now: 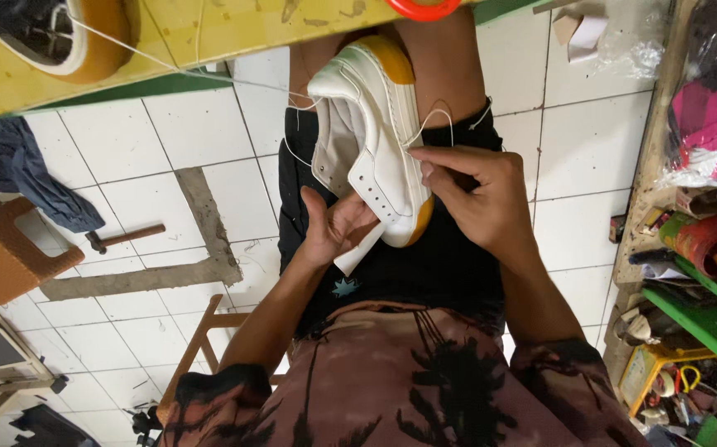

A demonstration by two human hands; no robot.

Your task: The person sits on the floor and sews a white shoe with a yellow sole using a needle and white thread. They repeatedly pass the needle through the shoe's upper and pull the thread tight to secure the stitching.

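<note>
A white sneaker (372, 132) with a yellow-orange sole lies on its side across my lap, toe pointing away. My left hand (332, 230) supports it from below near the tongue and heel opening. My right hand (476, 192) rests on the sole edge, its fingers pinching a white thread (437, 116) that loops up from the shoe's side. More thread runs off toward the yellow workbench (209, 33).
Another shoe with a tan sole (77, 37) sits on the workbench at upper left. A hammer (122, 238) lies on the white tiled floor, near a brown stool (7, 248) and dark cloth (23, 170). Cluttered green shelves (706, 314) stand at right.
</note>
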